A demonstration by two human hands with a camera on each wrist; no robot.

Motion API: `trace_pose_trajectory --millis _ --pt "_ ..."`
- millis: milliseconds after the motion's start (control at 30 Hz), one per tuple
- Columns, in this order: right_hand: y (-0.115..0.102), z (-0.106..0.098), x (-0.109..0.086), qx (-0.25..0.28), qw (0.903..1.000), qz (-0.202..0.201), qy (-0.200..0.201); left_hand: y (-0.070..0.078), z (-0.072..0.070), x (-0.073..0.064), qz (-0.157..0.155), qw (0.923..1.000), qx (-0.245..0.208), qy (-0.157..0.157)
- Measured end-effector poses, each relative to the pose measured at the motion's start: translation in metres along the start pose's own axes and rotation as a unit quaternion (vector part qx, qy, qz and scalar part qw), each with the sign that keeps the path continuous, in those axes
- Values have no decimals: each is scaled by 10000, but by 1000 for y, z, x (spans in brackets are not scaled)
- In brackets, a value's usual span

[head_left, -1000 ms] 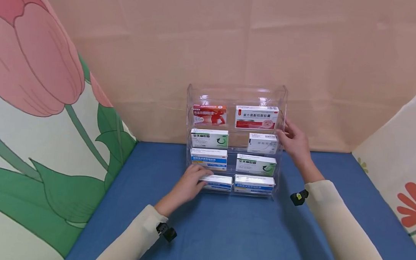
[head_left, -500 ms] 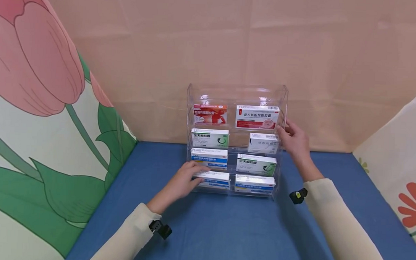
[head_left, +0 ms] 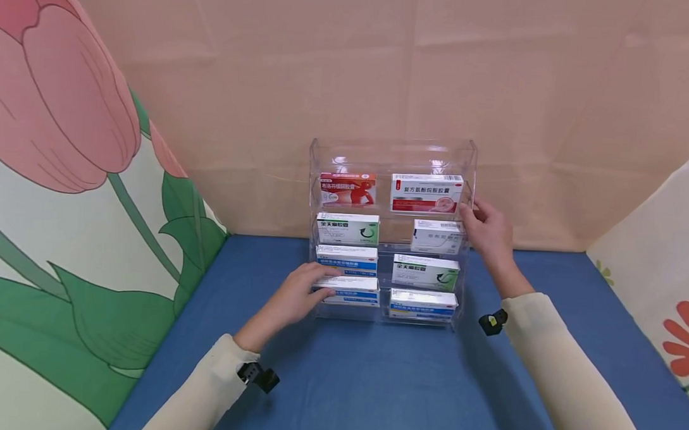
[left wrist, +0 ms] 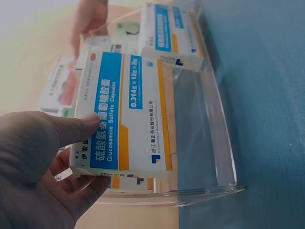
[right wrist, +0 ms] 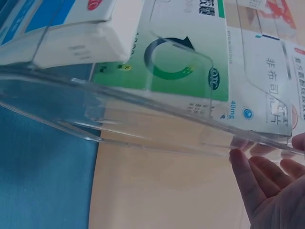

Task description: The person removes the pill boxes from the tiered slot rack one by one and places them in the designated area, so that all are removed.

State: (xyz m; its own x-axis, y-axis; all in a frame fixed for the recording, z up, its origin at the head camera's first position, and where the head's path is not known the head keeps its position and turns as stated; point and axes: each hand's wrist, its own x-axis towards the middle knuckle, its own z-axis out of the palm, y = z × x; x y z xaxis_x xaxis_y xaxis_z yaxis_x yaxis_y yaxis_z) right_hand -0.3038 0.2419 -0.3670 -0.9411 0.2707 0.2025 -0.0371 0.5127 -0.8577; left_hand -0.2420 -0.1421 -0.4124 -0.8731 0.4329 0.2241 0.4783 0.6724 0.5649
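My left hand (head_left: 287,301) pinches a white, blue and yellow medicine box (left wrist: 128,114), labelled as glucosamine sulfate capsules, between thumb and fingers. In the head view this box sits just above the bottom left slot of a clear tiered display rack (head_left: 347,314), overlapping the tier behind. My right hand (head_left: 490,236) grips the rack's right side panel, fingers on its edge in the right wrist view. Beside the held box, a similar blue-and-white box (head_left: 423,306) lies in the bottom right slot. A third blue-and-white box (head_left: 347,258) stands one tier up on the left.
Higher tiers bear a red box (head_left: 348,191), a white box with a red band (head_left: 427,196), two green-and-white boxes (head_left: 348,230) and a plain white box (head_left: 437,238). The rack stands on a blue cloth (head_left: 361,386) before a tan backdrop (head_left: 268,111).
The left hand has moved left and up, raising the medicine box out of the bottom left slot. The right hand keeps its grip on the rack, almost unmoved.
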Motion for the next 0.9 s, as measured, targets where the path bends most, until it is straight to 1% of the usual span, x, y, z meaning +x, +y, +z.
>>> trace_pose_trajectory --millis 267,400,467,567,633,833,900 --pt "-3 1 -1 -40 9999 6 138 -3 -11 -1 -179 9998 13 1" --pt "-6 1 1 -109 9996 -88 240 -6 -16 0 -170 9998 6 -69" --pt "-7 1 3 -174 9994 -133 279 -8 -18 -1 -135 9998 -73 -128" --pt "-8 0 4 -239 9991 -168 317 -13 -21 -2 -77 9992 -262 -286" --pt "-7 0 3 -283 9989 -215 307 -17 -23 -2 -115 9978 -456 -463" --pt "-5 2 1 -316 9986 -349 246 -33 -32 -7 -543 9885 -990 -1003" --pt "-4 3 2 -387 9980 -371 336 -39 -34 -6 -733 9835 -1191 -1144"
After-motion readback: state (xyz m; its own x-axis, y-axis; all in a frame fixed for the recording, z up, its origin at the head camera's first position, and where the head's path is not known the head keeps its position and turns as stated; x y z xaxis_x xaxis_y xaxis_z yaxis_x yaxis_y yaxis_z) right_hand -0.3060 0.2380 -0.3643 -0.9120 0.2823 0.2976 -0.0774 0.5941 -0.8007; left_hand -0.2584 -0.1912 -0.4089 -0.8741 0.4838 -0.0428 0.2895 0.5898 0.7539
